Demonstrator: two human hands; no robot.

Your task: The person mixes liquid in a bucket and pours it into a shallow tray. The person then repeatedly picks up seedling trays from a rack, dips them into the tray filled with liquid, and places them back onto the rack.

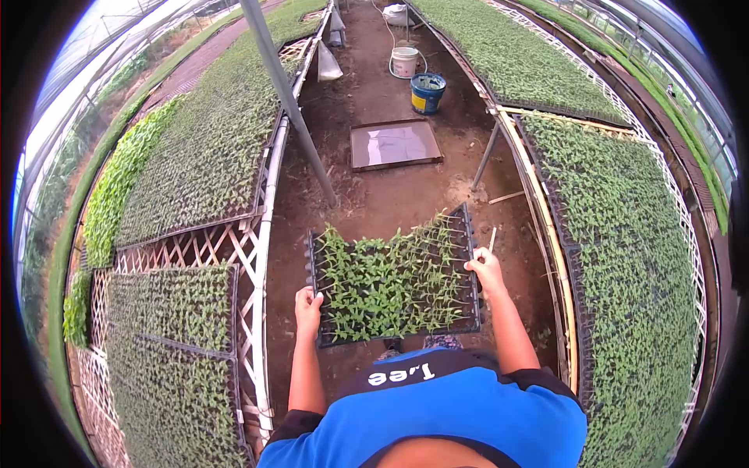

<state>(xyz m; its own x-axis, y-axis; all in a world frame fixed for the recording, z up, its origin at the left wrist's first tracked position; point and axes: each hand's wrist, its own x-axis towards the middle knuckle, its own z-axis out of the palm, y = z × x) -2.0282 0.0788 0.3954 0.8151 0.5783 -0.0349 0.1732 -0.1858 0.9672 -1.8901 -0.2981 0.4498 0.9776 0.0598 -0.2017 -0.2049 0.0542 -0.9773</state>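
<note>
From where I stand in the aisle, the person's left hand (308, 310) is closed on the near-left edge of a black seedling tray (475, 306), thumb toward the plants, fingers curled mostly out of sight. The right hand (485, 271) grips the opposite edge, farther along its side, its fingers bent at the rim. A thin pale stick (493, 238) pokes up just beside that hand; whether it is held, I can't tell. The tray is up in front of the body, over the aisle between the benches, its far right corner standing out highest in view. Leafy green seedlings (382, 288) fill it, fuller at the left and middle, spindlier and leaning at the right.

Below is a bare brown earth floor (374, 204). Farther along lies a shallow rectangular pan (398, 165) holding water, with a blue bucket (428, 97) bearing a yellow patch beyond it and a whitish bucket (404, 64) just behind. A pale hose (388, 25) trails up the aisle, and a white bag (328, 65) hangs by the left bench.

White lattice (251, 292) shows on the left bench between its spread of seedling trays; the right bench (624, 234) is carpeted with green too. A grey post (290, 101) slants up at the left, and curved framing arches over both sides.
</note>
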